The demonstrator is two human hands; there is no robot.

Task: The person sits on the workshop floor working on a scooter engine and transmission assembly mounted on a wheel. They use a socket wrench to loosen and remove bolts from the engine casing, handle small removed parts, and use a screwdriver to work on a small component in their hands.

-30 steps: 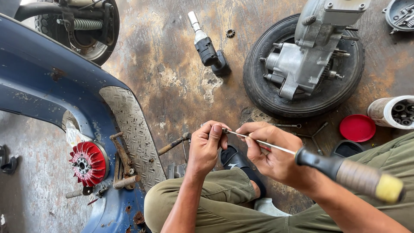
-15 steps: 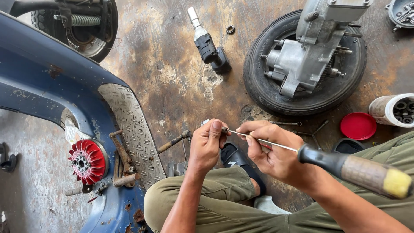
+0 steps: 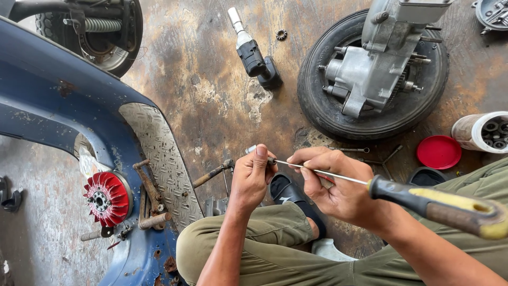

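My left hand (image 3: pixel 251 179) is closed around a small metal part (image 3: pixel 252 149), whose pale end shows above the thumb. My right hand (image 3: pixel 332 181) grips the thin steel shaft of a long screwdriver (image 3: pixel 434 200). The black and yellow handle lies over my right forearm. The screwdriver's tip reaches the part at my left thumb. Both hands hover above my bent knees in olive trousers (image 3: pixel 254 249) and a black sandal (image 3: pixel 290 194).
A blue scooter body (image 3: pixel 63 106) with a red flywheel fan (image 3: pixel 108 198) lies left. A tyre (image 3: pixel 328 111) holding a grey engine block (image 3: pixel 370 69) sits upper right. A black shock absorber (image 3: pixel 253 53), red lid (image 3: pixel 438 152), jar of parts (image 3: pixel 484 132) and hammer (image 3: pixel 211 172) lie on the stained floor.
The hands stay together with only slight shifts; the screwdriver handle has dipped a little lower at the right.
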